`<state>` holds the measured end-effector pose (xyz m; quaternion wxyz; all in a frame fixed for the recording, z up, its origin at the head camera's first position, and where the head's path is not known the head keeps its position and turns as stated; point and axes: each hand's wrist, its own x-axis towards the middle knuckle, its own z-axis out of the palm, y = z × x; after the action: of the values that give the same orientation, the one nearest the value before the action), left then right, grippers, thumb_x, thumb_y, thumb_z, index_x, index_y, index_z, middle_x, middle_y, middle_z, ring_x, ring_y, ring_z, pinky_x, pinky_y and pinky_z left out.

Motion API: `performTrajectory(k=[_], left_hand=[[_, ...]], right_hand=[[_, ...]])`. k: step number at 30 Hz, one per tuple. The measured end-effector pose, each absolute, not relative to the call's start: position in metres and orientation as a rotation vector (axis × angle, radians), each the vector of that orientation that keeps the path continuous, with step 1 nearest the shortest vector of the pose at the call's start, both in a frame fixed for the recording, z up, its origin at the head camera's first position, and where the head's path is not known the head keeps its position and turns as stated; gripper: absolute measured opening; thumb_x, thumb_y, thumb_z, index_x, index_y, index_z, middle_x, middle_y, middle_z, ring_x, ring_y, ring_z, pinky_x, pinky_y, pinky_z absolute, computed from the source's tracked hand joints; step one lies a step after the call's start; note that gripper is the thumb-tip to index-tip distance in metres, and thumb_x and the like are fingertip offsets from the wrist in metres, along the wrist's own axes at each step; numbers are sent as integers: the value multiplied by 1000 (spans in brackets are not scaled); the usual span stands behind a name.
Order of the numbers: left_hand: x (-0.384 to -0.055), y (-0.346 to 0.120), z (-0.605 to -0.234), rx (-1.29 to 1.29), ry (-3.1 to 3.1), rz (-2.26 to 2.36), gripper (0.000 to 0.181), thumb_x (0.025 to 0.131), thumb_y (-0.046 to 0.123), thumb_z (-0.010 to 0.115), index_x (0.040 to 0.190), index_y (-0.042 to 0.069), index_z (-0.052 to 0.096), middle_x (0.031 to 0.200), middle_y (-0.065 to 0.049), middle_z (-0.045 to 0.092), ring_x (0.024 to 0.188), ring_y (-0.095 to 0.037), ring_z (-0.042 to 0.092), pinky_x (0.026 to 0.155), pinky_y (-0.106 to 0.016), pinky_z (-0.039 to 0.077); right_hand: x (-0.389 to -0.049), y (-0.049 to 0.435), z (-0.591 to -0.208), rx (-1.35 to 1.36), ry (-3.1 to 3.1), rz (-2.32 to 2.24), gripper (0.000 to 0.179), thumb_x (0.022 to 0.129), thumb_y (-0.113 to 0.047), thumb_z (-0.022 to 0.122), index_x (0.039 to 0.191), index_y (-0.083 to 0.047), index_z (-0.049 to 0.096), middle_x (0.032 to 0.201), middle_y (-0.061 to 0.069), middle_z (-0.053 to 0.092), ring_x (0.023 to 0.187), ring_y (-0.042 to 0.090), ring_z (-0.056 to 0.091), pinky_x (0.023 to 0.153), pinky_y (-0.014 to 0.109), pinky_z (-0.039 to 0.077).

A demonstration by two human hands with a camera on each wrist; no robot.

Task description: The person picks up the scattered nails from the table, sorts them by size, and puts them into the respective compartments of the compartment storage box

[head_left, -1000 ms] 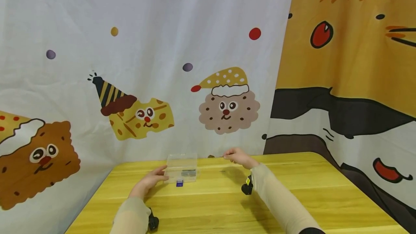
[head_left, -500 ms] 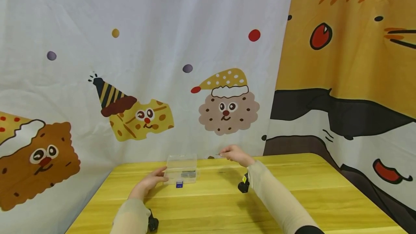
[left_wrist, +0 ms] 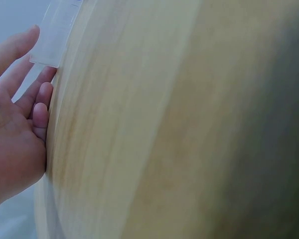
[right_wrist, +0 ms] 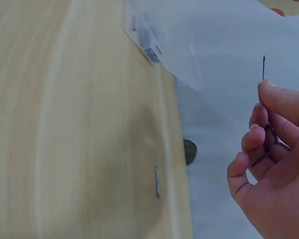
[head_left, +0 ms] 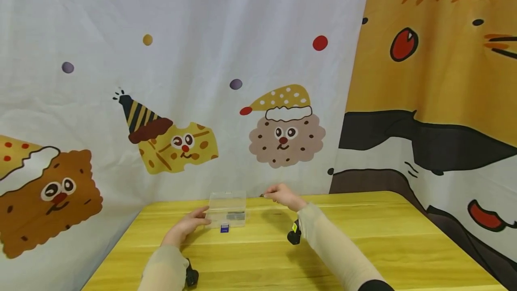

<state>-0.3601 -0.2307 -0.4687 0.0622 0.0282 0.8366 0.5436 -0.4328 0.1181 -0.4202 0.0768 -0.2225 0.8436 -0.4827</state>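
A clear plastic box [head_left: 214,216] stands with its lid raised near the table's back edge, holding dark grey contents. At its left end my left hand [head_left: 190,225] rests with thumb and fingers spread along the side; in the left wrist view that hand [left_wrist: 17,112] has a straight thumb and the fingertips partly behind the box [left_wrist: 55,35]. To the right of the box, my right hand [head_left: 284,196] is raised above the table. Between thumb and forefinger, the right hand [right_wrist: 276,134] pinches a thin dark metal pin [right_wrist: 263,67] with a pointed tip, pointing upward in the right wrist view.
A short grey metal bit [right_wrist: 158,182] lies on the wooden table [head_left: 258,259] under the right hand. A small blue label [head_left: 224,228] shows at the box's front. A printed cloth [head_left: 226,147] hangs directly behind the table's back edge.
The right hand, holding the pin, has moved left toward the box. The left hand has stayed at the box's left end. The head view has shifted slightly.
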Motion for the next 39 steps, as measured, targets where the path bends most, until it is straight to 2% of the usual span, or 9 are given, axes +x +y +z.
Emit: performTrajectory(k=[4, 7, 9, 16, 19, 31, 39], left_hand=[[-360, -228, -467, 96, 2531, 1639, 68, 88, 13, 69, 148, 1, 38, 142, -34, 39, 131, -49, 35, 105, -63, 27], [-361, -227, -468, 94, 2526, 1654, 68, 88, 13, 69, 147, 1, 38, 141, -34, 39, 131, -49, 35, 105, -63, 27], [-362, -227, -468, 93, 2522, 1662, 69, 87, 13, 70, 147, 1, 39, 141, -34, 40, 130, -49, 35, 105, -63, 27], [-364, -230, -472, 77, 2511, 1690, 69, 86, 13, 71, 147, 1, 40, 140, -33, 41, 129, -49, 36, 105, -63, 26], [-364, -232, -473, 79, 2515, 1686, 69, 86, 13, 71, 147, 1, 39, 139, -33, 41, 129, -49, 37, 104, -63, 27], [-364, -233, -472, 72, 2523, 1674, 69, 87, 12, 70, 147, 1, 39, 139, -33, 41, 129, -50, 37, 104, -63, 28], [-363, -232, -472, 51, 2519, 1680, 67, 88, 11, 69, 147, 2, 39, 140, -32, 41, 129, -49, 37, 104, -63, 27]], right_hand=[[-432, 108, -427, -696, 2521, -1460, 27, 96, -14, 60, 114, 5, 68, 106, 9, 66, 97, 41, 57, 84, 56, 47], [-430, 100, -431, -726, 2527, -1463, 27, 96, -12, 61, 114, 6, 68, 107, 10, 67, 103, 41, 57, 87, 57, 46], [-428, 95, -432, -735, 2532, -1461, 27, 96, -11, 61, 114, 8, 67, 107, 11, 66, 102, 41, 58, 87, 56, 47], [-421, 79, -436, -798, 2611, -1441, 22, 94, -7, 62, 106, 9, 70, 100, 13, 69, 92, 35, 63, 75, 40, 53], [-419, 73, -439, -831, 2617, -1436, 20, 93, -6, 62, 103, 10, 70, 98, 14, 70, 90, 31, 64, 76, 38, 53], [-417, 56, -453, -887, 2703, -1378, 12, 90, -2, 64, 89, 2, 75, 86, 9, 71, 78, 19, 64, 72, 34, 53], [-410, 48, -453, -896, 2746, -1299, 13, 90, -1, 63, 90, 3, 75, 88, 10, 72, 74, 25, 64, 65, 31, 51]])
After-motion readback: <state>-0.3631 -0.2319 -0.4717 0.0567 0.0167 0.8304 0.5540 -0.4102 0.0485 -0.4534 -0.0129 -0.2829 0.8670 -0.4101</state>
